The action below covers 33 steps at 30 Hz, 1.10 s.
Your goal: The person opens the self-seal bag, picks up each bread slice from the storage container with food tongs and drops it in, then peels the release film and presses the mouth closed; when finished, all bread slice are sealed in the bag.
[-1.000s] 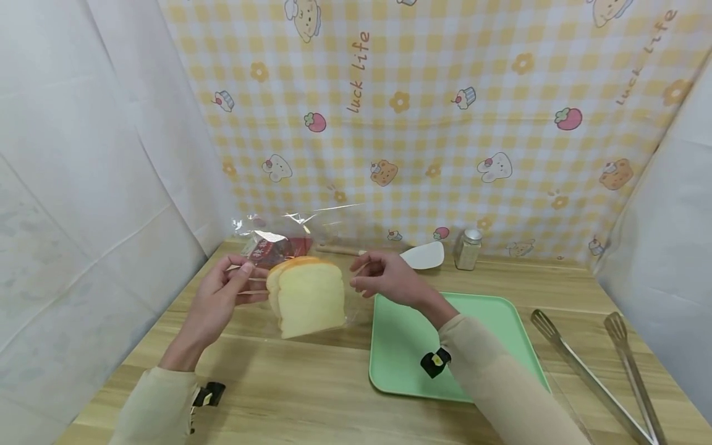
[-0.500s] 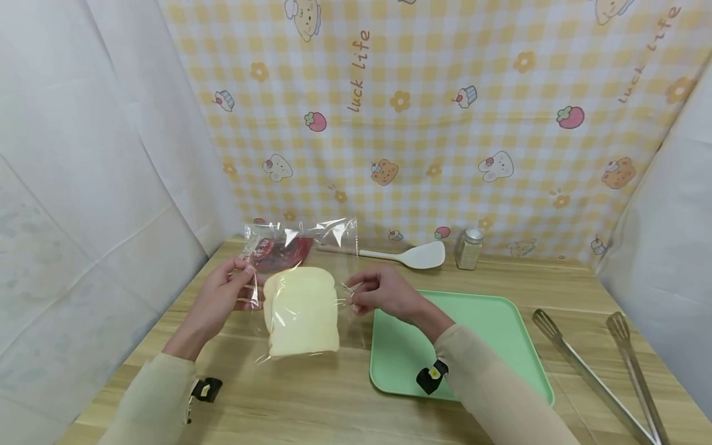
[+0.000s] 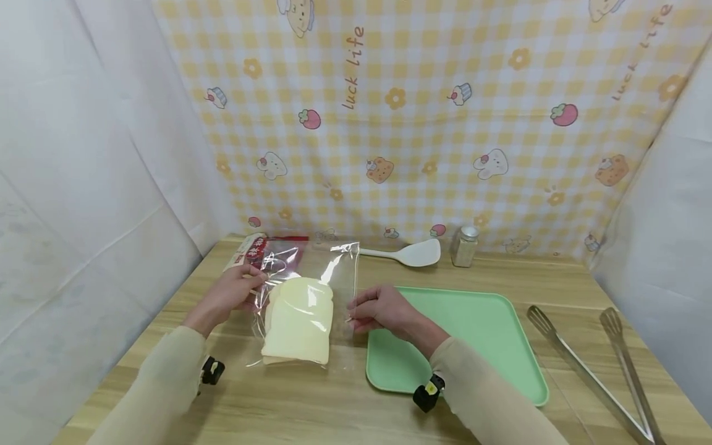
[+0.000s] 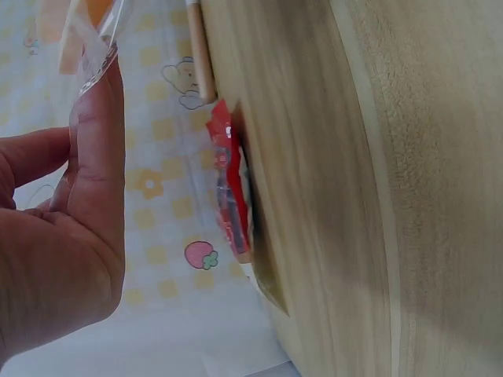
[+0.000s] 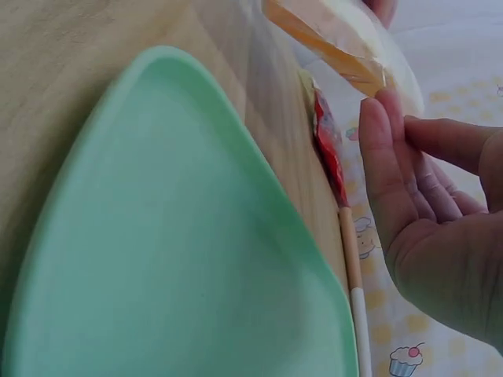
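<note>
A clear plastic bag [image 3: 346,266] with slices of bread [image 3: 297,321] inside is held up over the table in the head view. My left hand [image 3: 230,292] pinches its left edge between thumb and fingers. At the opposite edge, my right hand [image 3: 385,312] pinches the film. The left wrist view has a fold of the film at the left fingertips [image 4: 98,75], with a bit of bread at the top. In the right wrist view, the orange-brown crust of the bread [image 5: 346,47] shows just beyond the right fingertips.
Behind the bag lies a red packet [image 3: 295,244]. A white spatula [image 3: 419,253] and a shaker jar [image 3: 464,246] stand along the back. The right forearm passes over a green tray [image 3: 473,327]; metal tongs [image 3: 589,371] lie at far right.
The bag has swung from tilted to facing me, with its bread hanging lower, and has come down a little. Both hands have sunk slightly with it.
</note>
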Each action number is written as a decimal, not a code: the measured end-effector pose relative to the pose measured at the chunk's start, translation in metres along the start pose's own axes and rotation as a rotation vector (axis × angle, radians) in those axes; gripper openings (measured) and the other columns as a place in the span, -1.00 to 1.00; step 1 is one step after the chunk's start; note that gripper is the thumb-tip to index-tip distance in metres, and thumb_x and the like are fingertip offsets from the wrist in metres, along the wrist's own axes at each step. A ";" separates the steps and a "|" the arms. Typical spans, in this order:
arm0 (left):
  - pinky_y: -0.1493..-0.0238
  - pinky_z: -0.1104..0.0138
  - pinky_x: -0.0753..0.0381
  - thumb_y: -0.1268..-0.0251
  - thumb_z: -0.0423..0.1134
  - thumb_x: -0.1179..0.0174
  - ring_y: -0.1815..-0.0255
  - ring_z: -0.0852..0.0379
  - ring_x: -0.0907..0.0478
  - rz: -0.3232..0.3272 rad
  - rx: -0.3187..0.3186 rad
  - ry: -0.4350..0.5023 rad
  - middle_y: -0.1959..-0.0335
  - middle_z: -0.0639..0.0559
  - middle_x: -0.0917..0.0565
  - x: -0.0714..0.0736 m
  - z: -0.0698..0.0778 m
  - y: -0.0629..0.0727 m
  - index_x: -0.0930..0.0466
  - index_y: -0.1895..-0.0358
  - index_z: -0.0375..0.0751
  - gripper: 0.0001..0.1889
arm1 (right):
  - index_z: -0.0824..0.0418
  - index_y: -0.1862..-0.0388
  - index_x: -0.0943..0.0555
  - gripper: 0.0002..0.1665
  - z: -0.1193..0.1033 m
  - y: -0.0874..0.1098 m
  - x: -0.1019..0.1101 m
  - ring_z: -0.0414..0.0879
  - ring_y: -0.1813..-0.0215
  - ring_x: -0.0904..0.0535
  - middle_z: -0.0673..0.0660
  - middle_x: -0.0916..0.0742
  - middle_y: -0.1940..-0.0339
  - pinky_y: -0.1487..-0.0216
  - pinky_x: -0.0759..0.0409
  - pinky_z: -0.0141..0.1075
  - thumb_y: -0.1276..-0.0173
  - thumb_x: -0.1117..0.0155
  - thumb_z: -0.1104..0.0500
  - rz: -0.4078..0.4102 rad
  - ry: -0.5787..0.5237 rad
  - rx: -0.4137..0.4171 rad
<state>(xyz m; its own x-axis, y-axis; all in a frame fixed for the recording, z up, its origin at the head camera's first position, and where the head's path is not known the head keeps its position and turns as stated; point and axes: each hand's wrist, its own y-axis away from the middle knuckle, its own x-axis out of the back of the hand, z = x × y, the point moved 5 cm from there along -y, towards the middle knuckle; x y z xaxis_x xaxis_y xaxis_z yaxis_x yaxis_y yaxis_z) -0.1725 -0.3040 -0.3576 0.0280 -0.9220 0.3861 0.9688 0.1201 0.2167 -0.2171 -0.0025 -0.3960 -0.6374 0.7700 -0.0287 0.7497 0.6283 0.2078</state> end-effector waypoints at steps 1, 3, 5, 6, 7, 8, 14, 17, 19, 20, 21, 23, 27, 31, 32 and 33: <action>0.40 0.34 -0.75 -0.74 -0.27 0.09 0.45 0.21 -0.70 -0.016 0.009 -0.001 0.34 0.04 -0.67 -0.001 -0.002 -0.002 -0.39 -0.13 -0.46 -0.74 | 0.60 -0.04 -0.65 -0.72 0.001 0.000 0.000 -0.17 0.40 -0.78 0.21 -0.83 0.31 0.24 -0.83 -0.25 -0.42 -0.31 0.43 0.001 0.010 -0.012; 0.40 0.33 -0.74 -0.74 -0.28 0.11 0.45 0.20 -0.67 -0.046 0.023 -0.012 0.34 0.04 -0.66 -0.004 -0.006 -0.006 -0.38 -0.16 -0.48 -0.73 | 0.55 0.06 -0.68 -0.81 0.004 0.001 -0.001 -0.17 0.42 -0.77 0.17 -0.81 0.37 0.24 -0.83 -0.23 -0.42 -0.32 0.43 -0.001 0.044 -0.028; 0.40 0.32 -0.74 -0.73 -0.28 0.11 0.45 0.20 -0.66 -0.077 0.037 -0.016 0.33 0.02 -0.67 -0.007 -0.010 -0.011 -0.36 -0.19 -0.50 -0.71 | 0.50 0.16 -0.69 -0.89 0.006 0.001 -0.001 -0.16 0.44 -0.77 0.15 -0.79 0.43 0.26 -0.83 -0.21 -0.41 -0.34 0.42 0.002 0.092 -0.039; 0.39 0.31 -0.74 -0.73 -0.29 0.11 0.44 0.19 -0.67 -0.093 0.042 -0.018 0.33 0.01 -0.67 -0.009 -0.012 -0.013 -0.36 -0.20 -0.50 -0.70 | 0.48 0.21 -0.69 -0.93 0.007 0.002 -0.002 -0.15 0.45 -0.76 0.14 -0.78 0.46 0.26 -0.83 -0.20 -0.40 -0.34 0.42 -0.001 0.117 -0.043; 0.39 0.30 -0.75 -0.72 -0.30 0.11 0.44 0.18 -0.68 -0.105 0.050 -0.018 0.34 0.01 -0.67 -0.010 -0.015 -0.015 -0.37 -0.20 -0.51 -0.70 | 0.46 0.25 -0.68 -0.95 0.008 0.002 -0.002 -0.15 0.47 -0.76 0.14 -0.78 0.48 0.28 -0.83 -0.19 -0.40 -0.35 0.42 -0.005 0.143 -0.043; 0.40 0.30 -0.75 -0.71 -0.31 0.11 0.45 0.18 -0.68 -0.116 0.052 -0.021 0.36 0.01 -0.68 -0.011 -0.016 -0.016 -0.39 -0.19 -0.52 -0.71 | 0.44 0.29 -0.68 -0.95 0.008 0.002 -0.002 -0.16 0.49 -0.75 0.13 -0.77 0.50 0.30 -0.83 -0.19 -0.39 -0.34 0.43 -0.009 0.169 -0.041; 0.43 0.28 -0.78 -0.67 -0.38 0.09 0.50 0.17 -0.72 -0.178 0.075 -0.008 0.44 0.01 -0.72 -0.021 -0.025 -0.024 -0.44 -0.05 -0.51 -0.79 | 0.40 0.40 -0.68 -0.89 0.008 0.005 -0.004 -0.18 0.58 -0.70 0.11 -0.75 0.59 0.41 -0.80 -0.23 -0.36 -0.34 0.45 -0.009 0.287 -0.061; 0.41 0.27 -0.78 -0.67 -0.38 0.09 0.49 0.15 -0.74 -0.194 0.095 -0.020 0.41 -0.02 -0.75 -0.025 -0.030 -0.024 -0.45 -0.04 -0.51 -0.79 | 0.37 0.40 -0.72 -0.89 0.009 0.006 -0.003 -0.20 0.63 -0.65 0.10 -0.73 0.62 0.48 -0.76 -0.28 -0.35 -0.37 0.42 -0.001 0.352 -0.083; 0.41 0.27 -0.77 -0.68 -0.37 0.08 0.48 0.15 -0.74 -0.200 0.112 -0.034 0.38 -0.03 -0.76 -0.027 -0.033 -0.023 -0.46 -0.03 -0.49 -0.79 | 0.35 0.41 -0.75 -0.89 0.009 0.006 -0.004 -0.22 0.66 -0.62 0.09 -0.73 0.63 0.53 -0.72 -0.32 -0.34 -0.39 0.40 -0.004 0.399 -0.098; 0.41 0.28 -0.76 -0.68 -0.37 0.08 0.47 0.15 -0.73 -0.204 0.120 -0.039 0.38 -0.04 -0.77 -0.027 -0.034 -0.023 -0.46 -0.04 -0.48 -0.80 | 0.35 0.42 -0.75 -0.88 0.009 0.006 -0.005 -0.22 0.67 -0.61 0.10 -0.74 0.63 0.55 -0.70 -0.34 -0.34 -0.40 0.39 -0.008 0.419 -0.106; 0.42 0.29 -0.75 -0.68 -0.36 0.08 0.47 0.15 -0.73 -0.206 0.128 -0.043 0.37 -0.04 -0.77 -0.028 -0.036 -0.022 -0.46 -0.03 -0.47 -0.80 | 0.33 0.43 -0.76 -0.88 0.009 0.007 -0.005 -0.23 0.68 -0.60 0.10 -0.75 0.63 0.56 -0.68 -0.36 -0.34 -0.41 0.38 -0.011 0.441 -0.112; 0.42 0.30 -0.75 -0.68 -0.36 0.06 0.47 0.15 -0.72 -0.214 0.139 -0.050 0.36 -0.05 -0.77 -0.029 -0.038 -0.020 -0.47 -0.02 -0.45 -0.81 | 0.30 0.46 -0.77 -0.85 0.010 0.007 -0.006 -0.23 0.70 -0.57 0.11 -0.76 0.64 0.60 -0.63 -0.39 -0.34 -0.43 0.36 -0.013 0.485 -0.118; 0.45 0.32 -0.74 -0.67 -0.35 0.04 0.49 0.16 -0.71 -0.224 0.141 -0.071 0.36 -0.05 -0.78 -0.032 -0.042 -0.021 -0.49 0.03 -0.43 -0.82 | 0.25 0.51 -0.77 -0.80 0.011 0.008 -0.007 -0.25 0.72 -0.51 0.07 -0.73 0.68 0.64 -0.52 -0.45 -0.35 -0.45 0.33 -0.019 0.555 -0.112; 0.47 0.33 -0.73 -0.67 -0.35 0.00 0.51 0.16 -0.70 -0.223 0.154 -0.083 0.38 -0.06 -0.77 -0.033 -0.045 -0.022 -0.53 0.08 -0.40 -0.83 | 0.22 0.53 -0.76 -0.79 0.011 0.008 -0.008 -0.25 0.73 -0.44 0.00 -0.67 0.74 0.65 -0.43 -0.45 -0.33 -0.44 0.33 -0.039 0.605 -0.093; 0.47 0.33 -0.72 -0.67 -0.35 0.00 0.52 0.16 -0.69 -0.224 0.156 -0.085 0.38 -0.06 -0.77 -0.034 -0.046 -0.022 -0.53 0.09 -0.40 -0.83 | 0.22 0.53 -0.76 -0.79 0.011 0.009 -0.008 -0.25 0.73 -0.42 -0.01 -0.66 0.76 0.65 -0.41 -0.45 -0.33 -0.44 0.33 -0.043 0.621 -0.088; 0.48 0.34 -0.72 -0.67 -0.35 0.00 0.53 0.17 -0.69 -0.227 0.155 -0.088 0.39 -0.06 -0.76 -0.034 -0.046 -0.023 -0.53 0.09 -0.40 -0.83 | 0.21 0.54 -0.75 -0.79 0.011 0.009 -0.008 -0.25 0.73 -0.41 -0.02 -0.65 0.77 0.65 -0.39 -0.44 -0.32 -0.44 0.33 -0.045 0.635 -0.086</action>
<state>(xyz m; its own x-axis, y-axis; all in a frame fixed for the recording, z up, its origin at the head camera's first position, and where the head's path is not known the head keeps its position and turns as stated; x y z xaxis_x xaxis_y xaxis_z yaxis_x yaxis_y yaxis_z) -0.1841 -0.2926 -0.4170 -0.2130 -0.8972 0.3869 0.8986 -0.0244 0.4381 -0.2034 -0.0023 -0.4046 -0.6691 0.5111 0.5396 0.7195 0.6272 0.2982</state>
